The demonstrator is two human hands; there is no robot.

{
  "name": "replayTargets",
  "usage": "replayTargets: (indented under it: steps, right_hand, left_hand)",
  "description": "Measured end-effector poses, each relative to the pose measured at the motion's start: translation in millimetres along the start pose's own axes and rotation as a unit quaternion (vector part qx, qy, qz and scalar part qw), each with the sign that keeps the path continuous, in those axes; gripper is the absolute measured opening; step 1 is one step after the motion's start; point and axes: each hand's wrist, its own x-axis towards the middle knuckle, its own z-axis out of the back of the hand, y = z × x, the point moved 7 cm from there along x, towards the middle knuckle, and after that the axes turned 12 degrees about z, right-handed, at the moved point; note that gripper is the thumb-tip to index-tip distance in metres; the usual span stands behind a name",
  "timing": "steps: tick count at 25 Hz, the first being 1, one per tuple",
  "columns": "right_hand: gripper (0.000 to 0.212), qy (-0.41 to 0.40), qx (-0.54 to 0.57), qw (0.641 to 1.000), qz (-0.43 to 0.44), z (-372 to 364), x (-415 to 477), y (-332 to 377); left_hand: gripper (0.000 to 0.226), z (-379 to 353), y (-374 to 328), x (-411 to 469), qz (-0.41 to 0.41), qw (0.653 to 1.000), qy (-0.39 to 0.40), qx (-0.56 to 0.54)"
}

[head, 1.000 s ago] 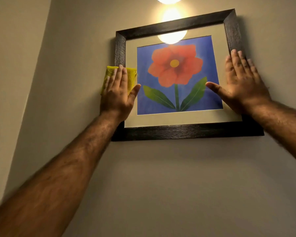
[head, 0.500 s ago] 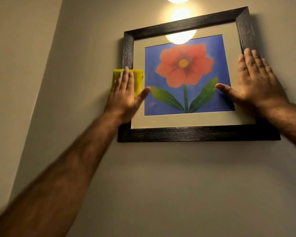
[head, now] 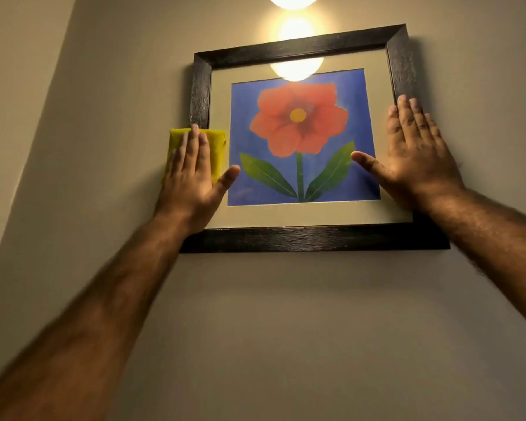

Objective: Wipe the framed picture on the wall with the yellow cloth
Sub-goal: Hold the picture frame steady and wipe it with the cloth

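A framed picture (head: 313,238) with a dark wooden frame hangs on the beige wall; it shows a red flower with green leaves on blue. My left hand (head: 192,177) lies flat on a folded yellow cloth (head: 217,150), pressing it against the frame's left side at mid-height. The cloth sticks out above and to the right of the fingers. My right hand (head: 416,156) rests flat on the frame's right side, fingers spread, thumb over the glass.
A bright wall lamp (head: 293,0) glows above the frame and is mirrored in the glass (head: 296,69). A wall corner (head: 43,117) runs down the left. Bare wall (head: 286,329) lies below the frame.
My left hand and the cloth have slid a little down the frame's left side. The right hand stays on the right side. The view has shifted, so the frame sits lower and more central.
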Motion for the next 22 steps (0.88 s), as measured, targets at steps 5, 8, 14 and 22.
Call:
replayTargets:
  steps: [5,8,14,22]
  right_hand:
    - [0.110,0.002,-0.002,1.000,-0.001,0.5,0.1,-0.1]
    - [0.110,-0.005,-0.006,1.000,-0.001,-1.1,-0.1,-1.4]
    - [0.110,-0.008,-0.008,1.000,0.000,-2.9,0.5,-3.0]
    - [0.110,-0.003,-0.001,1.000,0.002,0.4,0.4,-0.8]
  left_hand:
    - [0.103,-16.2,14.5,-65.9,-0.007,0.999,0.011,0.047]
    - [0.116,-0.2,0.9,-6.6,0.006,0.999,0.009,0.046]
    - [0.108,24.0,-23.3,106.1,0.032,0.998,0.026,0.049]
    - [0.108,-0.1,-1.9,-7.3,-0.006,0.999,0.015,0.042]
